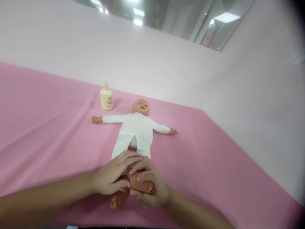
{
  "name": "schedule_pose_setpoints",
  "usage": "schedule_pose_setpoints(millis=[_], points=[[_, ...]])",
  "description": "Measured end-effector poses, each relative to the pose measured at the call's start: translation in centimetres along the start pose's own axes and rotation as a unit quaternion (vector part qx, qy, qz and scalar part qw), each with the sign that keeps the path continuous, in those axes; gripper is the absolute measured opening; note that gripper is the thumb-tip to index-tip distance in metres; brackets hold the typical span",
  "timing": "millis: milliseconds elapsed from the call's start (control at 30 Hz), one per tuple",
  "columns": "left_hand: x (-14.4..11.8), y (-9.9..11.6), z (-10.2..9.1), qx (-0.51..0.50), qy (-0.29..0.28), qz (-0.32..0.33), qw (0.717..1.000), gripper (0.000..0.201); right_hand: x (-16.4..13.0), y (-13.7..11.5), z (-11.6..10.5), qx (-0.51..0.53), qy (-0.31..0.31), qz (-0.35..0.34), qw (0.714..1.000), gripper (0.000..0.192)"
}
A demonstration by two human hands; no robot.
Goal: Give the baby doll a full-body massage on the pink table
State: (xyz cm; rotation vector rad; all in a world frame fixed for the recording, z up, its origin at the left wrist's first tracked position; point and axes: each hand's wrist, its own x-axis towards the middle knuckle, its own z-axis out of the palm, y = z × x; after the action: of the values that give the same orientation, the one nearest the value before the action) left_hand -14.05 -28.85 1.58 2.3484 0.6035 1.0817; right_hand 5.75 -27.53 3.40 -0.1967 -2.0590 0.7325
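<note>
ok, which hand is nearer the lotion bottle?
Left. The left hand lies over the doll's lower legs, below and slightly right of the lotion bottle. The right hand cups one doll foot, farther right and lower.

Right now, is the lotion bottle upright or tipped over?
Upright: the lotion bottle stands on its base on the pink cloth, cap pointing up.

Looks like a staged baby-care practice room: a pink cloth [47, 127] covers the whole work surface, plain pale pink walls [166, 63] rise behind, a training doll [134, 128] lies beside a lotion bottle [106, 98], and office-style ceiling lights [226, 17] glow overhead.
</note>
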Motion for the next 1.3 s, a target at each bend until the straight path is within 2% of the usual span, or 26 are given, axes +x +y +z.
schedule_pose_setpoints(millis=[133, 300, 500, 633, 700, 767, 867, 967, 1067, 1200, 1300], points=[[0.1, 0.1, 0.0, -0.002, -0.005, -0.01, 1.0, 0.065, 0.0, -0.1, 0.1, 0.007, 0.01, -0.003, 1.0, 0.022], [0.2, 0.3, 0.2, 0.003, -0.007, -0.011, 1.0, 0.064, 0.1, -0.2, 0.1, 0.004, -0.02, 0.002, 1.0, 0.003], [0.1, 0.3, 0.3, 0.03, -0.023, -0.002, 0.999, 0.063, 0.3, -0.1, 0.0, 0.049, -0.055, 0.002, 0.997, 0.026], [0.1, 0.2, 0.2, 0.043, -0.027, 0.019, 0.999, 0.055, 0.6, -0.6, -0.1, 0.105, -0.069, 0.076, 0.989, 0.043], [0.1, 0.2, 0.2, 0.047, -0.029, 0.019, 0.998, 0.05, 0.5, -0.9, 0.0, 0.155, -0.065, 0.128, 0.977, 0.046], [0.1, 0.1, 0.3, 0.047, -0.03, 0.014, 0.998, 0.049, 0.4, -1.1, 0.1, 0.211, -0.051, 0.182, 0.959, 0.043], [0.0, 0.0, 0.3, 0.039, -0.029, 0.002, 0.999, 0.061, 0.2, -1.1, 0.4, 0.276, -0.024, 0.248, 0.928, 0.04], [-0.1, -0.2, 0.3, 0.039, -0.023, 0.0, 0.999, 0.075, 0.3, -0.8, 0.5, 0.311, 0.012, 0.285, 0.906, 0.036], [-0.1, -0.2, 0.3, 0.051, -0.006, 0.006, 0.999, 0.072, 0.4, -0.5, 0.6, 0.33, 0.059, 0.305, 0.892, 0.028], [-0.3, -0.2, 0.5, 0.09, 0.002, 0.019, 0.996, 0.07, 0.3, -0.1, 0.7, 0.25, 0.139, 0.317, 0.904, 0.022], [-0.3, 0.0, 0.4, 0.11, -0.006, 0.016, 0.994, 0.069, 0.1, 0.4, 0.6, 0.181, 0.157, 0.317, 0.918, 0.019]])
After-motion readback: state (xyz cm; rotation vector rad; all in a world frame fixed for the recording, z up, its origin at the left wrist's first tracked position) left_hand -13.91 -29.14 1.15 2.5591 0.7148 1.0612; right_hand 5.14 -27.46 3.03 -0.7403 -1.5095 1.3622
